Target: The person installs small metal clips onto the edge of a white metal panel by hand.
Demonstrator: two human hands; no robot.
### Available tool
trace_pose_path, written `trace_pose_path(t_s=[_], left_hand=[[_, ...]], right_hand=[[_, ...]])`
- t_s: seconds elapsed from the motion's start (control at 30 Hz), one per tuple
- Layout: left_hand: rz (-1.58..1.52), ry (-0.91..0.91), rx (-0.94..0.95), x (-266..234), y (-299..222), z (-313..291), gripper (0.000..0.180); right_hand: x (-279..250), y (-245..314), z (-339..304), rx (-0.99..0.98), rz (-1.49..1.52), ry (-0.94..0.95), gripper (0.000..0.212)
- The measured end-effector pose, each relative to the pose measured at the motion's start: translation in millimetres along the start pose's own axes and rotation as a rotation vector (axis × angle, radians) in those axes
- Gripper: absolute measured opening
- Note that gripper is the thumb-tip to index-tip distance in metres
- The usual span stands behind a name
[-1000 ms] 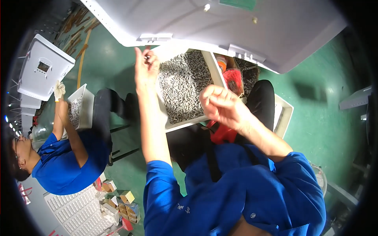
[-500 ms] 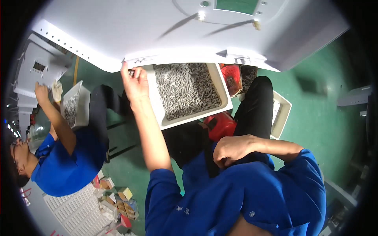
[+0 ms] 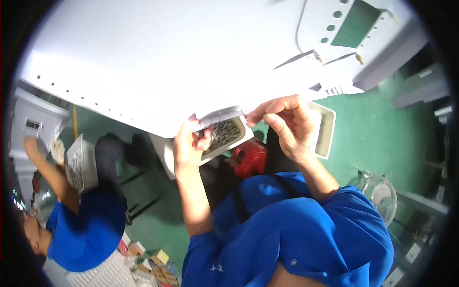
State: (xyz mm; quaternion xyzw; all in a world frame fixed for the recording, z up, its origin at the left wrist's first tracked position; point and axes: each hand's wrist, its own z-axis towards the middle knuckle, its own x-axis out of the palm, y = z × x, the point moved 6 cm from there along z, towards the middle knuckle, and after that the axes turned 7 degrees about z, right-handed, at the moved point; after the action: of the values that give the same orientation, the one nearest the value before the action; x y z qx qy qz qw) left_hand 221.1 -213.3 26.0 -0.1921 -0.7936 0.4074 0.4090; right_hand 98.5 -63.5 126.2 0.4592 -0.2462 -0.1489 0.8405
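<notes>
Half-curled, the left hand [image 3: 189, 146] sits at the white panel's near edge [image 3: 143, 125], the right hand [image 3: 292, 125] nearly pinched beside it — what either holds I cannot tell — green floor [image 3: 363, 136] rightward.

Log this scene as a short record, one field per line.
Left hand: at the near edge of the white panel, curled; contents unclear
Right hand: near the same edge, bent; any held item unclear
Bin: pale, holding small metal pieces, partly hidden by the panel
Co-worker: at picture left, one hand gloved
Fan: at picture right
</notes>
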Motion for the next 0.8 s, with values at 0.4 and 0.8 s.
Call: trace_pose_path(t_s=[0.4,0.8], left_hand=[[-0.050,0.068,-0.032,78.6,44.8,6.2,0.035],[-0.037,0.043,0.021,98.5,45.6,0.9,0.036]], right_hand=[[-51.1,17.6,-23.1,-0.489,-0.815,-0.141,0.020],[-61.4,-5.4,-13.6,-0.399,-0.772,-0.229,0.013]])
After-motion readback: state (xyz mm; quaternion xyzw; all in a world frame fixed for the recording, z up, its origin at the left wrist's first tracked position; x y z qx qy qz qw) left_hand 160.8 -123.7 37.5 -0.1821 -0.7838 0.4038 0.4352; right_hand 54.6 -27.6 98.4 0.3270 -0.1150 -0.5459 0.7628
